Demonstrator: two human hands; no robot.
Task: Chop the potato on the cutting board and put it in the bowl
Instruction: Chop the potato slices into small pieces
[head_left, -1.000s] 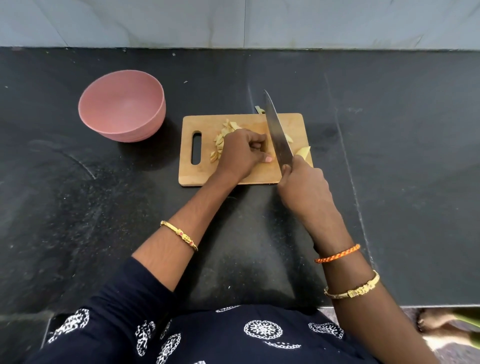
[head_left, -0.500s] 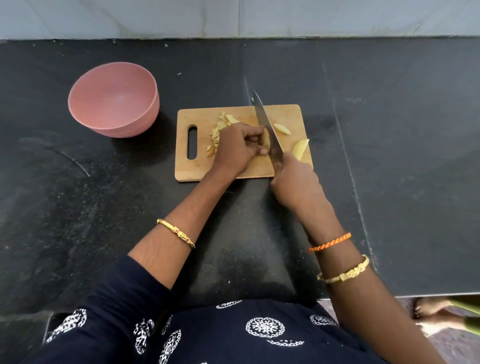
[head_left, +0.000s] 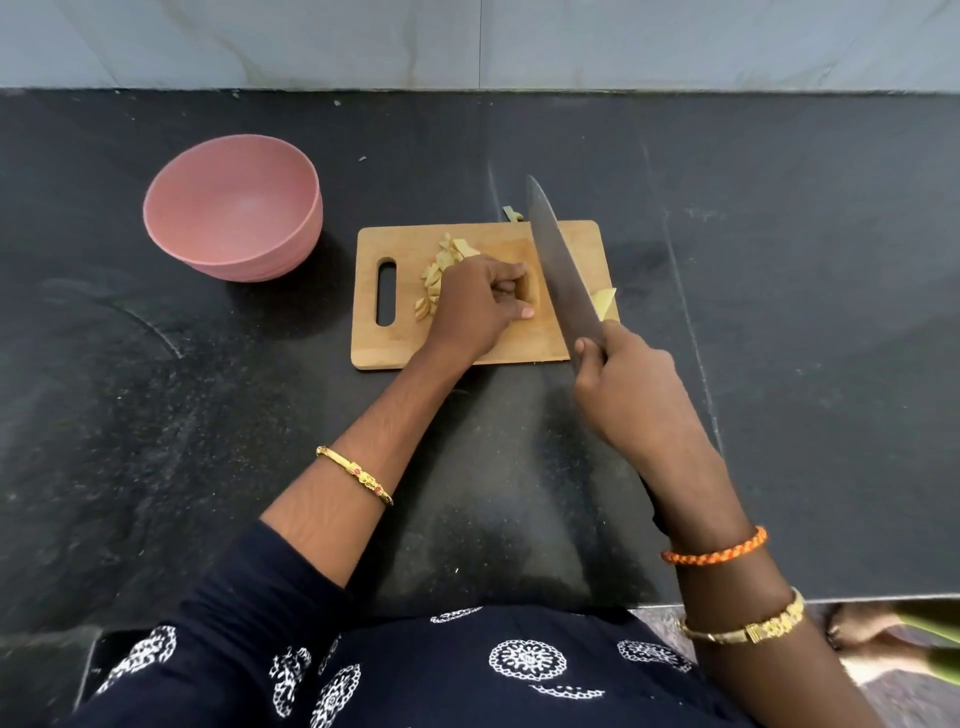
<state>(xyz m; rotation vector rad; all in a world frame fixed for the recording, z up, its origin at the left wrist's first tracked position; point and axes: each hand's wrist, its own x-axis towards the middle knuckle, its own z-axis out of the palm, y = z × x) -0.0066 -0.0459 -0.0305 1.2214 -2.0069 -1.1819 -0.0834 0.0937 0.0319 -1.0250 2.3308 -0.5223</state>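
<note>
The pink bowl (head_left: 234, 208) sits well left of both hands, empty, likely waiting for pieces. The cutting board (head_left: 467, 348) lies under the left hand (head_left: 475, 306), whose curled fingers pin a potato piece (head_left: 532, 291), cut bits (head_left: 441, 270) just behind it. The right hand (head_left: 628, 395) is wrapped round the knife (head_left: 561, 270), blade raised beside the left fingers

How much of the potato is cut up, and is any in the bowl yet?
Partly done. A pile of chopped bits lies on the board. In hand: the left hand grips the piece being cut, and the right hand holds the knife beside it. Left: another chunk waits past the blade, one scrap lies off the board, and the pink bowl holds nothing so far.
</note>
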